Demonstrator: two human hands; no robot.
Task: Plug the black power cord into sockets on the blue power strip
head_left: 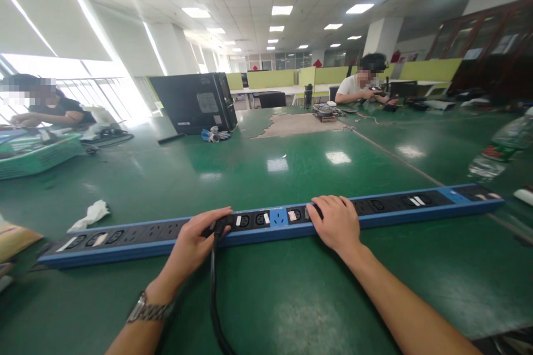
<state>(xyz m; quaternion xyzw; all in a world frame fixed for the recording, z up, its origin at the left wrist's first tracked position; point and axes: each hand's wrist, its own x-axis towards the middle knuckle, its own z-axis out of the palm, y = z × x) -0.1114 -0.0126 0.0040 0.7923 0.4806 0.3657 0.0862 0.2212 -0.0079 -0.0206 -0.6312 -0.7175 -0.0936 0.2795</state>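
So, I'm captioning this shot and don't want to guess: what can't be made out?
All in the head view:
Whether the black plug is fully seated: its body and the left hand hide the join.
Far end of the black cable: cut off by the bottom edge.
Part of the power strip: covered by the right hand.
Print on the plastic bottle: blurred.

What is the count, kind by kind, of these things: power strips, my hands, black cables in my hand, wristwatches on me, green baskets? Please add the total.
Power strip: 1
Hands (left hand, right hand): 2
Black cable: 1
Wristwatch: 1
Green basket: 1
Total: 6
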